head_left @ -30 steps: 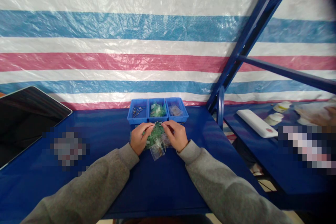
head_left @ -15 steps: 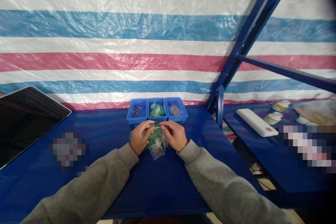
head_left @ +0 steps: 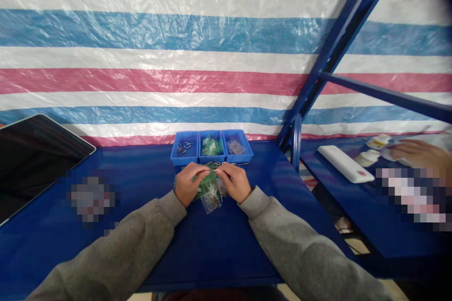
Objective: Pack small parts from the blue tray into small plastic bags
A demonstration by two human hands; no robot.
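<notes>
Over a pile of small green plastic bags (head_left: pixel 205 188), my left hand (head_left: pixel 189 182) and my right hand (head_left: pixel 237 181) face each other, fingertips nearly meeting. Each has thumb and fingers pinched together; what they hold is too small to make out. Thin metal pieces (head_left: pixel 212 164) show just beyond the fingertips, in front of the bins. A clear bag (head_left: pixel 212 201) with small parts inside lies at the near edge of the pile. Behind stand three joined blue bins: the left bin (head_left: pixel 173 154) has metal bits, the middle bin (head_left: pixel 212 159) green bags, the right bin (head_left: pixel 249 151) clear bags.
A dark-screened panel (head_left: pixel 35 160) leans at the left. On the neighbouring table at right are a white oblong device (head_left: pixel 344 163), small white bottles (head_left: pixel 369 157) and another person's hand (head_left: pixel 416 153). A blue metal frame (head_left: pixel 318 68) rises between the tables.
My hands stay over the pile, their fingertips shifting slightly, and the thin metal piece seen between them no longer shows clearly there. Another person's hand has come in at the right.
</notes>
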